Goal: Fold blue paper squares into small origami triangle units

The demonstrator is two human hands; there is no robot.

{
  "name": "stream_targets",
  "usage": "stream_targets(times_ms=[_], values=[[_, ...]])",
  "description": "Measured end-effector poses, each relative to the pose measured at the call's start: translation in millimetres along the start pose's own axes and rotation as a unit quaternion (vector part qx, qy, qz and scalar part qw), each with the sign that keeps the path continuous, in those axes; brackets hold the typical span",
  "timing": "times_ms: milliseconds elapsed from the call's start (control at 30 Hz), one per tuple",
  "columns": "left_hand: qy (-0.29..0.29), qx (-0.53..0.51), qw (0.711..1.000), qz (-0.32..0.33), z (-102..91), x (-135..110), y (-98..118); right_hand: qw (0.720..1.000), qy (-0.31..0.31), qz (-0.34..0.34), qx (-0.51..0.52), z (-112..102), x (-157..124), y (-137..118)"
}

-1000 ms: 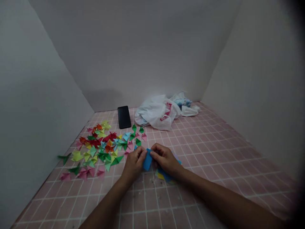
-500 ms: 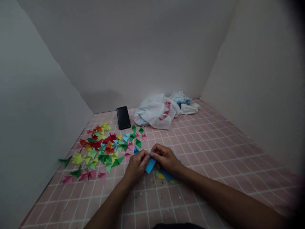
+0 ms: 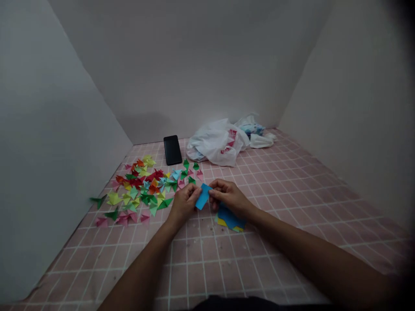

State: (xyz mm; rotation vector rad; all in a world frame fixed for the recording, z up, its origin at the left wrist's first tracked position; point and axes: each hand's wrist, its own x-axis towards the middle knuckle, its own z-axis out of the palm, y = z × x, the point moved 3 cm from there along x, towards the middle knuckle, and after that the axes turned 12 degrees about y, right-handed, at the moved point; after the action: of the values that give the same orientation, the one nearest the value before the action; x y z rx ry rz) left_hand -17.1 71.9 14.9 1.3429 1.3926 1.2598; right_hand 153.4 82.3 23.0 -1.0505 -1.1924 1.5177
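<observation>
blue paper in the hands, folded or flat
Cannot tell: the blue paper shows as a narrow strip pinched between the left hand and right hand, with no crease visible.

A single head-worn camera looks forward and down from just behind the left hand (image 3: 183,206) and right hand (image 3: 228,197), close above them.

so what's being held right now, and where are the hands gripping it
A small blue paper strip, pinched between both hands: the left hand at its lower left end, the right hand at its upper right edge.
</observation>
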Motion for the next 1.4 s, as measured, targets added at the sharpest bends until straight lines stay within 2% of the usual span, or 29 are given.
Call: stream_targets(times_ms=[333, 700, 1000, 1233, 1400], values=[[-0.033, -0.092, 0.994, -0.049, 4.3, -1, 7, 1.000, 0.007, -0.026, -0.009, -2, 0, -1], [0.015, -0.179, 0.977, -0.113, 5.5, -4, 2, 0.997, -0.005, -0.038, 0.062, 1, -4, 1], [0.025, -0.241, 0.953, -0.181, 8.0, -9, 9, 0.996, -0.011, -0.039, 0.085, -3, -2, 1], [0.023, -0.262, 0.946, -0.191, 9.2, -12, 18, 0.996, -0.015, -0.047, 0.079, -4, -4, -2], [0.017, -0.243, 0.955, -0.167, 10.2, -12, 17, 0.996, -0.021, -0.063, 0.052, -4, -6, -7]])
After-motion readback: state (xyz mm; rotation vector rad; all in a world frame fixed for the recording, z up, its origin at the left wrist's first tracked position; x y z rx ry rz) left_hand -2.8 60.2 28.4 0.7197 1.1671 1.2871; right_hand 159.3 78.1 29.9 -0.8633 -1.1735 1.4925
